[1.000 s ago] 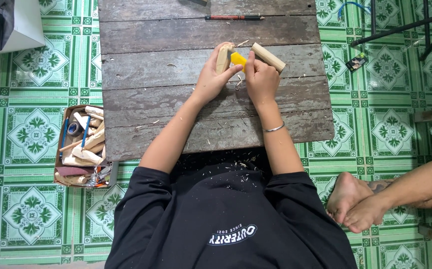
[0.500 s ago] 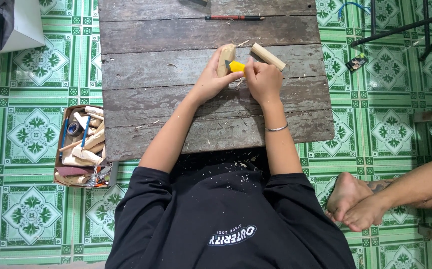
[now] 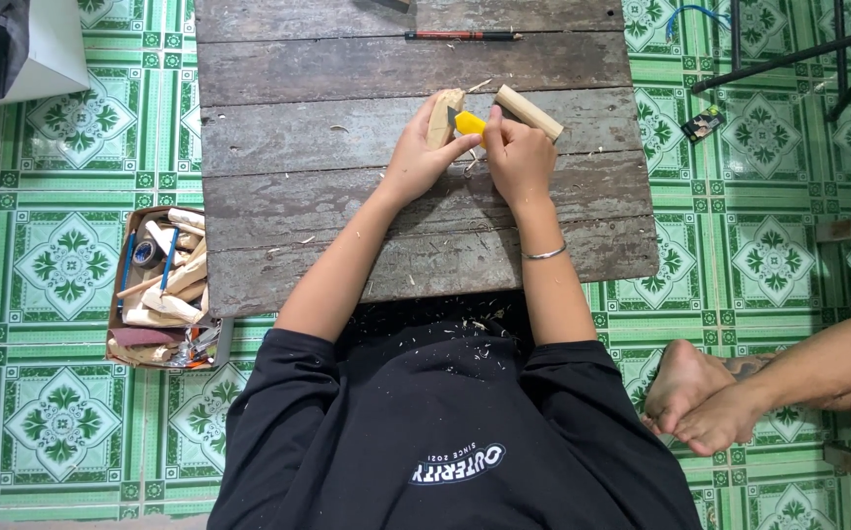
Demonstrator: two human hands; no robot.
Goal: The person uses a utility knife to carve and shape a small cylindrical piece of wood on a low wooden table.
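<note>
At the far left of the frame a box point(image 3: 165, 294) of wood scraps and small tools is sitting on the green tiled floor point(image 3: 53, 265), just beside the bench point(image 3: 347, 196) of grey planks. Near the middle of the frame, slightly toward the top, my left hand point(image 3: 418, 157) is closing its grip around a pale piece of wood point(image 3: 442, 116), holding it against the bench. Just right of it, my right hand point(image 3: 518, 157) is clenching its grip on a yellow-handled knife point(image 3: 469, 123), whose yellow part is touching the wood. A wooden stick point(image 3: 529, 111) is lying just beyond my right knuckles. A red pencil point(image 3: 463, 36) is resting at the top of the bench. At the lower right, another person's foot point(image 3: 686, 388) and hand point(image 3: 725, 422) are touching on the floor.
</note>
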